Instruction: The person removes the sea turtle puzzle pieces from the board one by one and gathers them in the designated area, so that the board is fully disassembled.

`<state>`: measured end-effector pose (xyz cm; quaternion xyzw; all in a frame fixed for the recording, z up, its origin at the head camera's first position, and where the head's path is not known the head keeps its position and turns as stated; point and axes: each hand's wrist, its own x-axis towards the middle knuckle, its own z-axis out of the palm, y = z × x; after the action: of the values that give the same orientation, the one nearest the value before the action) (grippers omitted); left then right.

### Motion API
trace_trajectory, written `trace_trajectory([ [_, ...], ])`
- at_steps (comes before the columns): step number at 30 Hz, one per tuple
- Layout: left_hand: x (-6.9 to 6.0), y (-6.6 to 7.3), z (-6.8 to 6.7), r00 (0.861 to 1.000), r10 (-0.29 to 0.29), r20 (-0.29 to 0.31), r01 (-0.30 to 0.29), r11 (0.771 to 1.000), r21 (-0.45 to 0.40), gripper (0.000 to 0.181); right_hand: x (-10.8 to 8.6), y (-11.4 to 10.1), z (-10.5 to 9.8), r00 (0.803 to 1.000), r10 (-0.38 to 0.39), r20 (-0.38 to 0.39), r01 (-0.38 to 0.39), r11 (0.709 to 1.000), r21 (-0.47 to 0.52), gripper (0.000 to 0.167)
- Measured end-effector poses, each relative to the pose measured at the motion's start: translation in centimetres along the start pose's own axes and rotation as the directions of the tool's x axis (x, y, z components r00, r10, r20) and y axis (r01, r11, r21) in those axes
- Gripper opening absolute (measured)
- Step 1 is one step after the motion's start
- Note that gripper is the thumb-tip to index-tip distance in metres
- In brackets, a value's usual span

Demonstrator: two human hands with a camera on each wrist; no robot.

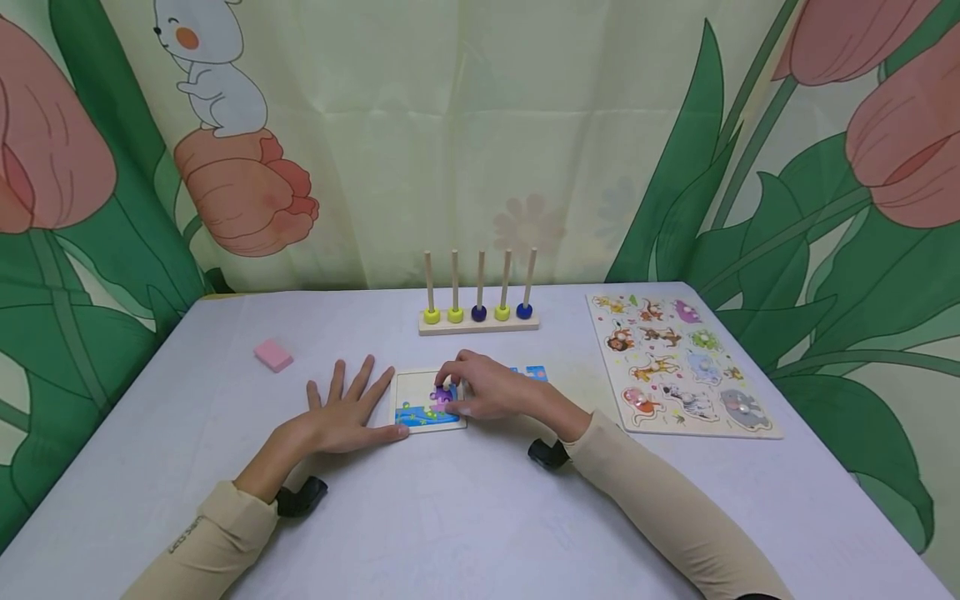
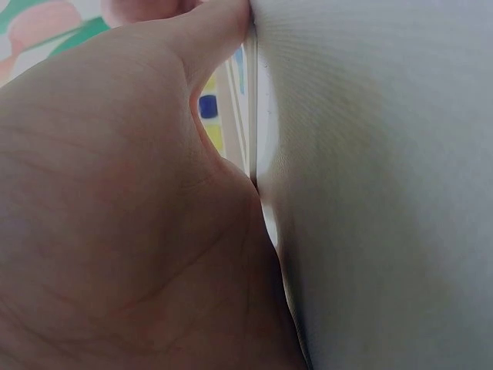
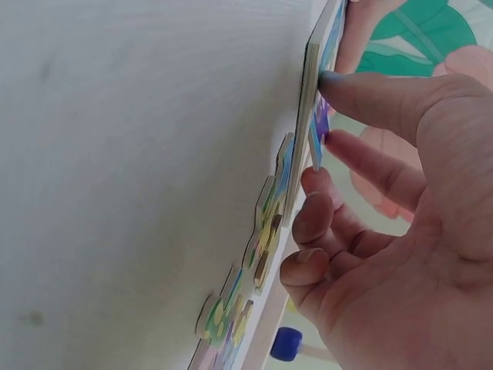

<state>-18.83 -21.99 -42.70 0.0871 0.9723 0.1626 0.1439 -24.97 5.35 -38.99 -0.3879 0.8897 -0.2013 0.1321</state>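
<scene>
A: How full is the small, pale wooden puzzle tray (image 1: 412, 388)?

B: Blue picture pieces (image 1: 415, 417) line its near edge, while the far left part shows bare wood. I'd judge it under half done.

A: And the knobbly purple puzzle piece (image 1: 442, 394)?

B: It's over the tray's right side, right at the fingertips. The right hand (image 1: 489, 386) pinches it between thumb and fingers. From the right wrist it looks tilted, so I'd call it not yet seated.

A: The left hand (image 1: 341, 418)?

B: Spread wide on the white tabletop (image 1: 450, 517), its thumb touching the tray's near left corner.

A: What's left?

B: Loose multicoloured pieces (image 3: 218, 319) beyond the right hand, partly hidden; I can't tell how many.
</scene>
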Motion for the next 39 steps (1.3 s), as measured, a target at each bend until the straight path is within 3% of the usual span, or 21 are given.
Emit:
trace_trajectory([
  [7,0.5,-0.5,0.5,1.0,0.0,-0.005,0.001,1.0,0.031,0.118,-0.2,0.1,-0.3,0.999,-0.044,0.012,0.044,0.999,-0.006,0.041],
  [21,1.2,-1.1,0.9,1.0,-0.007,-0.002,0.007,0.999,0.038,0.119,0.0,-0.1,-1.0,0.997,-0.056,0.055,0.057,0.998,-0.029,0.043],
  [39,0.2,-0.2,0.1,1.0,0.003,0.012,-0.003,1.0,0.008,0.119,0.1,0.2,-1.0,0.999,-0.045,0.028,0.045,0.999,0.018,0.042],
])
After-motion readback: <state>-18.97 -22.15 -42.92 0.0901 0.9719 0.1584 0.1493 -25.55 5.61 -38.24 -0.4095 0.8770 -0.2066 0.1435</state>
